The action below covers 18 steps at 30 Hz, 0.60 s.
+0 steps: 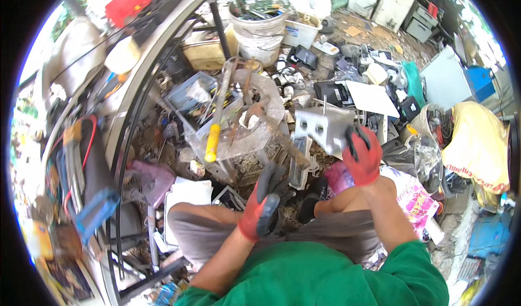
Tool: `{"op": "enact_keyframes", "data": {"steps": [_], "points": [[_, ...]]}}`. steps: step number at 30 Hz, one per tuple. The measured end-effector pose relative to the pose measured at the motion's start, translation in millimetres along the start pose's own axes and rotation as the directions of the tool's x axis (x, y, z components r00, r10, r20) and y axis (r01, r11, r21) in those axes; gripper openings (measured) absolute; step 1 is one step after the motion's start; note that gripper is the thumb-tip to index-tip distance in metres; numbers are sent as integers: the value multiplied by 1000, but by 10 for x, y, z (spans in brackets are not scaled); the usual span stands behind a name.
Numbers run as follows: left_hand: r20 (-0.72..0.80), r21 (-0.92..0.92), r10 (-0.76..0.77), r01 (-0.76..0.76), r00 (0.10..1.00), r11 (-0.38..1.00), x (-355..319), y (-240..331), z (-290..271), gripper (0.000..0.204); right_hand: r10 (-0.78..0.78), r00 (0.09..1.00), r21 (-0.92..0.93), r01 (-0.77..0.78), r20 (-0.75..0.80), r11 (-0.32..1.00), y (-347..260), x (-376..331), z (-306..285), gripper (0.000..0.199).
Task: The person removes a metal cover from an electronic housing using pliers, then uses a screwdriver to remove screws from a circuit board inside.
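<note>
My right hand (pixel 362 157), in a red glove with dark fingers, is closed on the right end of a silver sheet-metal bracket (pixel 320 129) with cut-out holes. The bracket is held up off the ground, right of a grey, worn work block (pixel 274 97). Near my knees, my left hand (pixel 263 203) wears a matching glove; its fingers are stretched out, the thumb apart, and it holds nothing. A long-shafted tool with a yellow grip (pixel 213 143) lies across the block's left side, its grip toward me. Rusty metal pieces (pixel 258 110) rest on the block.
A blue-grey crate (pixel 198 97) of small parts stands left of the block. Behind are a white bucket (pixel 258 32) of circuit boards and a white tub (pixel 301 30). Scrap electronics and a white panel (pixel 372 98) lie right. A metal-framed table (pixel 135 72) runs along the left.
</note>
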<state>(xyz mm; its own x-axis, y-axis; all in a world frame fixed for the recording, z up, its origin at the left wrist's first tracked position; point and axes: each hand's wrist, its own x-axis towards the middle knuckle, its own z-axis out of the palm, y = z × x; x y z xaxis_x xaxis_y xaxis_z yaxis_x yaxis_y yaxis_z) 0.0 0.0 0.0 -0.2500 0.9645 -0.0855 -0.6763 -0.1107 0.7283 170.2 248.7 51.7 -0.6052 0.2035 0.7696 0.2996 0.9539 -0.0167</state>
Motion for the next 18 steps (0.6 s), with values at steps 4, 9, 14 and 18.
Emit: {"op": "enact_keyframes", "data": {"steps": [4,9,14,18], "points": [[-105,-302,135,-161,985,940,-745,257,921,78,193,981,304,-194,35,933,-1394,-729,-609,43],[11,-53,351,-350,936,935,-819,363,647,73,364,871,711,-484,331,510,-1588,-524,-682,63],[1,81,501,-500,865,862,-997,374,607,80,373,724,814,-508,581,-281,-1826,-254,-1046,55],[49,513,669,-594,742,620,-1144,414,687,86,264,774,787,-612,576,76,-1844,-263,-1124,46]]}}
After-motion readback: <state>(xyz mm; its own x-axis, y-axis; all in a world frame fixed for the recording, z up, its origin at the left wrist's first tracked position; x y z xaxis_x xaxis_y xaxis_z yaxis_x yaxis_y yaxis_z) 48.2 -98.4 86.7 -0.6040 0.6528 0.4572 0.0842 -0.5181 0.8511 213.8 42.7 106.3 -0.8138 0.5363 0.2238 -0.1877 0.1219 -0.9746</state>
